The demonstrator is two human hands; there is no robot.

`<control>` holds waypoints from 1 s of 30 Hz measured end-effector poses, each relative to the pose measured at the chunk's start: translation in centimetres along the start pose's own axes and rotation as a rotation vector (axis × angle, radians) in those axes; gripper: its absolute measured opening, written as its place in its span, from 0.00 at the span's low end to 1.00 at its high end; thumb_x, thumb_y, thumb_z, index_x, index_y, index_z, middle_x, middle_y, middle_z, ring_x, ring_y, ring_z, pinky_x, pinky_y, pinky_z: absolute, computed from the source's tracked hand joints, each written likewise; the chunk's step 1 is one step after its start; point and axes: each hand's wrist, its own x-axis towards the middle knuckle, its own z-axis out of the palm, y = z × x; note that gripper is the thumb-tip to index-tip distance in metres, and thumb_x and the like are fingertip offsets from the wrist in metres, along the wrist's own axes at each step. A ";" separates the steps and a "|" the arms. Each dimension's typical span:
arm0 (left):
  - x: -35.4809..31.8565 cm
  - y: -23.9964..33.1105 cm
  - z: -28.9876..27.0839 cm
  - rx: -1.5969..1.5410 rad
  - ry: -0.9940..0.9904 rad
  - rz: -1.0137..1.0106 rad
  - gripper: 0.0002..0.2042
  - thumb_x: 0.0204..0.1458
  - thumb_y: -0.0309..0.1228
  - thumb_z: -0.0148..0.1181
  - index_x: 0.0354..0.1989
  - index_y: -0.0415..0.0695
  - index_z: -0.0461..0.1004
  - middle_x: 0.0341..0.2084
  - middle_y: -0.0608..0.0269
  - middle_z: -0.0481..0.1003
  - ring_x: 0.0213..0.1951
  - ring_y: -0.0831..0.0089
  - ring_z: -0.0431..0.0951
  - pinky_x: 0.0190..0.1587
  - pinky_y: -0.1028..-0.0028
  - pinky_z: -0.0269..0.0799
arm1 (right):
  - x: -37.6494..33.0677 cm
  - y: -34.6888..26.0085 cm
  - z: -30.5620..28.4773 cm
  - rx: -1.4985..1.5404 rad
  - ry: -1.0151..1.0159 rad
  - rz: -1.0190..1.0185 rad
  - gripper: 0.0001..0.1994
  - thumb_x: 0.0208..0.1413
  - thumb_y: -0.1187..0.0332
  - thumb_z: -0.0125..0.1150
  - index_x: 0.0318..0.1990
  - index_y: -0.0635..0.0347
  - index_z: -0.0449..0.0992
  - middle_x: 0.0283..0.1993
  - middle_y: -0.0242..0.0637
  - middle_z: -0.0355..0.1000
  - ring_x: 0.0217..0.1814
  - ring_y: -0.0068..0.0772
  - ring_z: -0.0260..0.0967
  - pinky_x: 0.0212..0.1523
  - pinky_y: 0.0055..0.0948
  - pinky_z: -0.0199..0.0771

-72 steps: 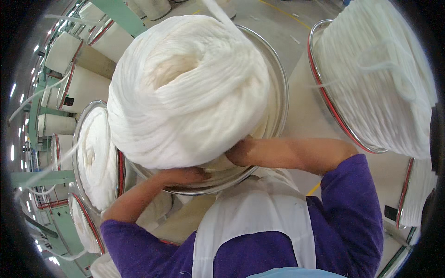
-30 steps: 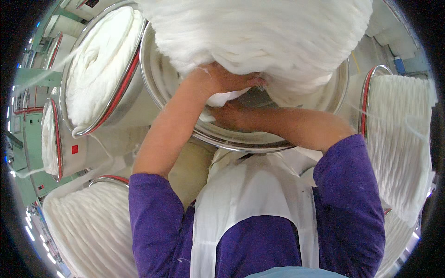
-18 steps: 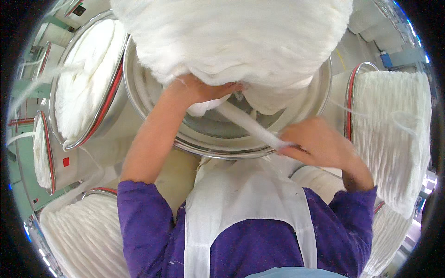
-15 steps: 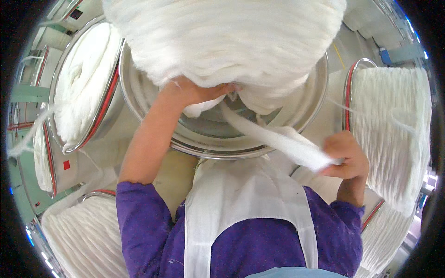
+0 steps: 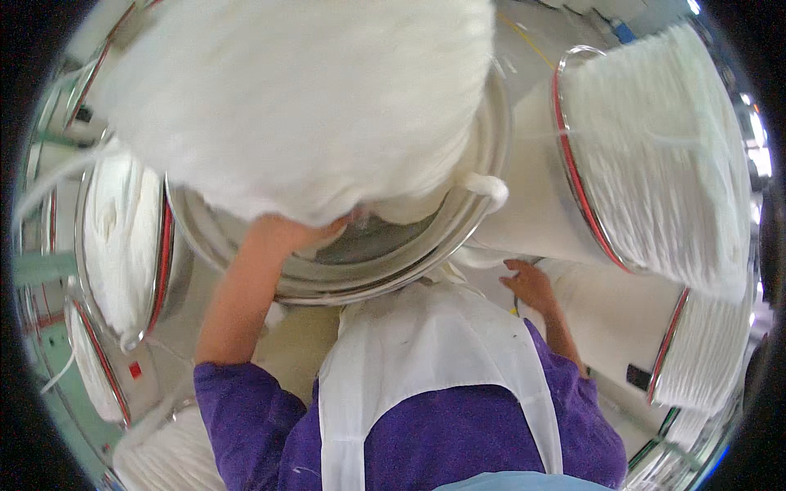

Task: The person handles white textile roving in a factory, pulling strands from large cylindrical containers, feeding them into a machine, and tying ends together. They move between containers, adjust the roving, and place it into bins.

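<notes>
A big mass of white cotton sliver (image 5: 303,106) rises out of a round metal-rimmed can (image 5: 393,288) in front of me. My left hand (image 5: 288,237) holds the mass by its near lower edge, its fingertips tucked into the fibre and partly hidden. A loose sliver end (image 5: 489,190) hangs over the can's right rim. Below that rim, beside my apron, is my right hand (image 5: 530,286), open and holding nothing, fingers apart. A pale strip (image 5: 481,259) lies just left of its fingers; whether they touch is unclear.
Cans with red bands and piled sliver surround me: a tall one (image 5: 655,164) at the right, another (image 5: 704,352) nearer, one (image 5: 121,237) at the left. More sliver (image 5: 168,450) lies at the lower left. A loose strand (image 5: 65,176) crosses the far left.
My right hand has let go of the sliver strip and dropped down and left. The strip's end now lies over the rim. The mass leans further left, with my left hand still at its edge.
</notes>
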 end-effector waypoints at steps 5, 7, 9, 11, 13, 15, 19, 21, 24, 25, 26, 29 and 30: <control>-0.6 1.7 -0.4 0.083 -0.245 0.142 0.25 0.52 0.51 0.53 0.55 0.50 0.70 0.56 0.53 0.67 0.58 0.54 0.64 0.63 0.61 0.55 | 0.2 -4.6 -10.8 0.634 0.496 -0.059 0.16 0.55 0.67 0.60 0.50 0.61 0.73 0.46 0.39 0.74 0.47 0.25 0.70 0.46 0.26 0.70; -0.9 2.0 -0.6 0.153 -0.315 0.230 0.26 0.52 0.50 0.53 0.54 0.45 0.69 0.54 0.49 0.68 0.56 0.52 0.66 0.62 0.59 0.57 | 0.5 -6.1 -13.8 0.758 0.726 -0.173 0.18 0.55 0.69 0.60 0.53 0.61 0.69 0.50 0.39 0.71 0.49 0.25 0.68 0.47 0.26 0.70; -0.9 2.2 -0.6 0.220 -0.385 0.326 0.27 0.55 0.49 0.51 0.55 0.41 0.68 0.53 0.47 0.69 0.55 0.52 0.68 0.61 0.59 0.58 | 0.3 -6.9 -16.2 0.916 0.867 -0.239 0.22 0.55 0.69 0.59 0.57 0.61 0.66 0.54 0.41 0.68 0.51 0.27 0.66 0.48 0.27 0.70; -0.9 2.5 -0.8 0.052 -0.456 0.355 0.25 0.56 0.46 0.51 0.53 0.37 0.69 0.51 0.46 0.71 0.53 0.52 0.70 0.59 0.62 0.61 | -0.2 -7.2 -18.3 0.941 0.878 -0.290 0.25 0.56 0.68 0.59 0.60 0.62 0.61 0.58 0.43 0.64 0.53 0.28 0.65 0.48 0.29 0.70; -1.2 3.3 -1.3 -0.152 -0.420 0.366 0.23 0.59 0.43 0.48 0.53 0.35 0.69 0.50 0.46 0.71 0.52 0.53 0.71 0.57 0.64 0.63 | -0.4 -7.2 -20.3 1.050 0.863 -0.324 0.30 0.55 0.67 0.60 0.63 0.62 0.57 0.62 0.44 0.60 0.51 0.28 0.65 0.48 0.29 0.70; -1.7 5.1 -2.2 -0.313 -0.326 0.418 0.18 0.60 0.36 0.48 0.53 0.37 0.70 0.49 0.48 0.73 0.50 0.54 0.73 0.53 0.67 0.67 | -0.4 -7.6 -22.1 1.111 0.821 -0.324 0.31 0.55 0.67 0.60 0.65 0.60 0.55 0.63 0.43 0.59 0.51 0.30 0.66 0.49 0.29 0.69; -2.3 11.9 -4.2 -0.317 0.035 0.437 0.17 0.54 0.30 0.55 0.52 0.40 0.71 0.48 0.51 0.74 0.49 0.56 0.74 0.52 0.67 0.68 | -0.6 -8.0 -24.1 1.140 0.647 -0.470 0.32 0.55 0.66 0.60 0.65 0.59 0.54 0.63 0.40 0.58 0.49 0.29 0.68 0.48 0.28 0.68; -2.2 16.6 -4.7 -0.306 0.240 0.464 0.17 0.51 0.25 0.58 0.52 0.41 0.71 0.47 0.52 0.74 0.49 0.58 0.74 0.52 0.67 0.68 | -1.6 -7.3 -23.6 0.938 0.556 -0.613 0.28 0.55 0.63 0.60 0.62 0.59 0.60 0.57 0.37 0.65 0.47 0.27 0.70 0.47 0.28 0.68; -1.0 23.8 -6.6 -0.312 0.533 0.526 0.18 0.49 0.21 0.58 0.51 0.41 0.72 0.47 0.54 0.75 0.49 0.59 0.75 0.53 0.68 0.67 | -4.4 -3.9 -22.6 0.464 0.337 -0.734 0.24 0.54 0.61 0.60 0.57 0.58 0.67 0.49 0.41 0.72 0.42 0.30 0.72 0.45 0.32 0.71; -0.5 26.3 -7.3 -0.297 0.604 0.542 0.18 0.49 0.21 0.57 0.51 0.41 0.72 0.47 0.54 0.75 0.50 0.59 0.75 0.54 0.68 0.66 | -5.4 -2.4 -22.0 0.381 0.328 -0.866 0.22 0.54 0.61 0.59 0.56 0.58 0.69 0.46 0.42 0.74 0.42 0.32 0.73 0.45 0.32 0.71; 0.4 28.7 -8.1 -0.267 0.701 0.571 0.18 0.48 0.20 0.57 0.50 0.41 0.72 0.46 0.55 0.75 0.50 0.60 0.74 0.54 0.68 0.66 | -6.4 -0.7 -21.7 0.332 0.216 -0.861 0.22 0.55 0.60 0.59 0.55 0.59 0.69 0.46 0.42 0.74 0.41 0.33 0.73 0.44 0.32 0.72; 4.1 34.8 -11.8 -0.177 0.847 0.699 0.17 0.49 0.22 0.57 0.49 0.41 0.73 0.45 0.55 0.76 0.49 0.61 0.75 0.53 0.69 0.66 | -9.3 4.9 -21.1 0.409 0.026 -0.849 0.21 0.56 0.58 0.58 0.54 0.60 0.70 0.46 0.41 0.75 0.42 0.35 0.74 0.43 0.32 0.73; 5.8 36.8 -12.9 -0.145 0.903 0.716 0.16 0.49 0.23 0.58 0.49 0.42 0.73 0.44 0.55 0.76 0.48 0.60 0.75 0.52 0.68 0.67 | -10.2 6.7 -20.7 0.477 -0.053 -0.806 0.21 0.56 0.58 0.58 0.54 0.60 0.71 0.45 0.41 0.75 0.42 0.35 0.75 0.43 0.32 0.73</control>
